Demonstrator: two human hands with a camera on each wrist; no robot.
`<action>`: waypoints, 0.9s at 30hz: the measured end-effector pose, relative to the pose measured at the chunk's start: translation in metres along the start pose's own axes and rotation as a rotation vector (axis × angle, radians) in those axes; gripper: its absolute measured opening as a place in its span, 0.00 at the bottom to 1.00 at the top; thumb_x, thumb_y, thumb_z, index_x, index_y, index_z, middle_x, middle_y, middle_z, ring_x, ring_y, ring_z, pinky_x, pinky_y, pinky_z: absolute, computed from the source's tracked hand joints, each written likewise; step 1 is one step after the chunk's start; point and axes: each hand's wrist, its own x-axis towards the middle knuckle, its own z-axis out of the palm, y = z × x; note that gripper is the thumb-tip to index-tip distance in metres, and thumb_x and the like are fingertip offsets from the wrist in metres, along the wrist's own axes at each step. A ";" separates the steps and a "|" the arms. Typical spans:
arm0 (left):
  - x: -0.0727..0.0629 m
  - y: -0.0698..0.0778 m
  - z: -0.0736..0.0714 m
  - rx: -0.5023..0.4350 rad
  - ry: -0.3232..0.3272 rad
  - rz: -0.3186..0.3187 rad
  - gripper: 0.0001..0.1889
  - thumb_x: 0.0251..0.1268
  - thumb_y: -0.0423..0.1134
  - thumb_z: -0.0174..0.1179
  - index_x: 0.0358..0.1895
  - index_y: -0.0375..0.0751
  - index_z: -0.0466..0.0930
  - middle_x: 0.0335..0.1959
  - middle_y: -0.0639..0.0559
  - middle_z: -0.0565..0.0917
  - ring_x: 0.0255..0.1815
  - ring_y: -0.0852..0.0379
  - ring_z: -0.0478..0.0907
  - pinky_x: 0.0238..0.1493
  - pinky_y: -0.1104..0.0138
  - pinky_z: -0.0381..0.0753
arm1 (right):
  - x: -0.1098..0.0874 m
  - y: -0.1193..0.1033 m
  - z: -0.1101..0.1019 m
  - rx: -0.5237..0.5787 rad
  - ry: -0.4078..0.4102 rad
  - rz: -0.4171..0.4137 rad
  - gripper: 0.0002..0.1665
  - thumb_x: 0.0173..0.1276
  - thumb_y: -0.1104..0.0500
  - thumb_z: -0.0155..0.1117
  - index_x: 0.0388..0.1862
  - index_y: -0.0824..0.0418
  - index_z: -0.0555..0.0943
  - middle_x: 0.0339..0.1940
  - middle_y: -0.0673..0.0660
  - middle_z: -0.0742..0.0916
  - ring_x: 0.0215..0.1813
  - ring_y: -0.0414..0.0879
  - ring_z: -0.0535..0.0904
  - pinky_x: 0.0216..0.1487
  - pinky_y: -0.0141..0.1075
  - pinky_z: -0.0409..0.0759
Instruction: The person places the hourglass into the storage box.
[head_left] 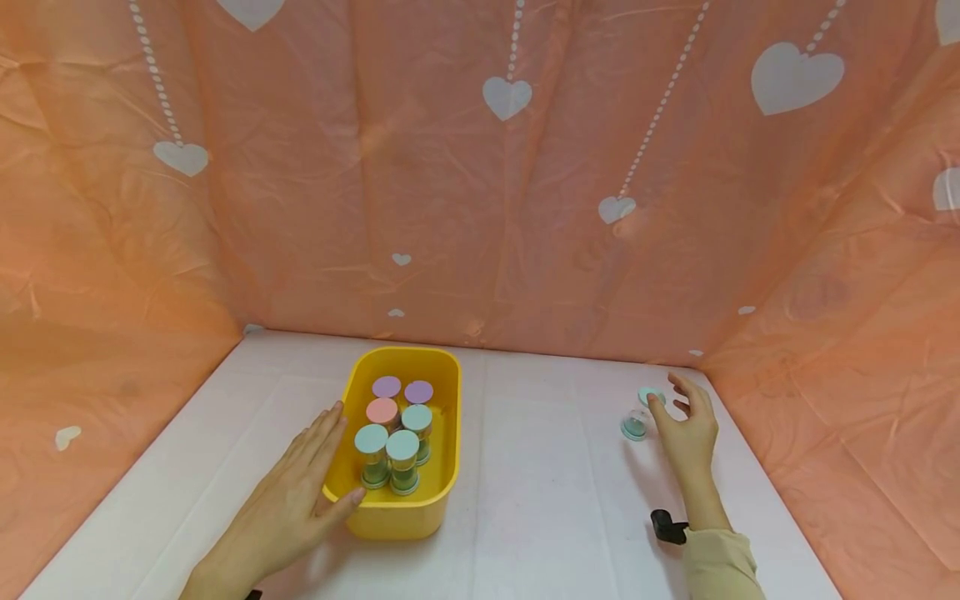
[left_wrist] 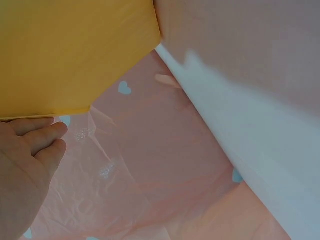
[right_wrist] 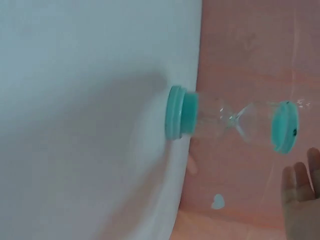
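Note:
A sand timer [head_left: 634, 426] with mint-green caps and a clear waisted body stands upright on the table at the right. My right hand [head_left: 688, 435] is beside its top, thumb and fingers spread apart with a loose bend. In the right wrist view the fingers [right_wrist: 301, 185] show a gap to the upper cap of the timer [right_wrist: 231, 119], and its sand lies in the lower bulb. My left hand [head_left: 296, 483] rests along the left rim of a yellow bin [head_left: 452, 450], fingers extended. The left wrist view shows fingertips right at the bin's edge [left_wrist: 75, 109].
Inside the bin stand several more sand timers: two with purple caps [head_left: 386, 387], one with a pink cap [head_left: 382, 412], three with mint caps [head_left: 402, 447]. A black strap piece [head_left: 667, 527] hangs at the right wrist. Peach curtains [head_left: 480, 208] with white hearts surround the white table [head_left: 532, 467].

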 end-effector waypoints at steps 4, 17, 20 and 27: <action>0.000 0.000 0.000 0.004 -0.001 -0.001 0.46 0.70 0.55 0.66 0.79 0.26 0.59 0.83 0.34 0.56 0.79 0.33 0.60 0.80 0.76 0.30 | 0.001 0.002 -0.003 -0.028 -0.088 0.080 0.32 0.64 0.70 0.73 0.67 0.71 0.77 0.60 0.66 0.81 0.59 0.48 0.75 0.56 0.18 0.75; -0.001 0.000 0.000 -0.002 -0.009 -0.014 0.46 0.70 0.55 0.66 0.79 0.27 0.59 0.83 0.34 0.56 0.81 0.37 0.57 0.80 0.77 0.30 | 0.000 0.010 -0.001 -0.059 -0.287 0.218 0.37 0.69 0.66 0.70 0.74 0.72 0.70 0.66 0.70 0.75 0.63 0.58 0.75 0.51 0.12 0.73; -0.001 0.000 0.001 -0.006 -0.007 -0.011 0.47 0.69 0.55 0.67 0.79 0.27 0.59 0.82 0.33 0.57 0.80 0.34 0.59 0.80 0.77 0.29 | -0.001 0.011 -0.001 -0.063 -0.291 0.209 0.35 0.70 0.66 0.69 0.73 0.73 0.71 0.64 0.70 0.76 0.62 0.59 0.76 0.48 0.10 0.71; 0.000 0.000 0.000 -0.001 -0.005 -0.006 0.47 0.69 0.54 0.67 0.79 0.27 0.58 0.83 0.34 0.56 0.80 0.34 0.59 0.79 0.77 0.29 | 0.000 0.010 -0.001 -0.072 -0.298 0.184 0.31 0.71 0.67 0.67 0.71 0.74 0.72 0.61 0.70 0.77 0.63 0.60 0.76 0.48 0.08 0.70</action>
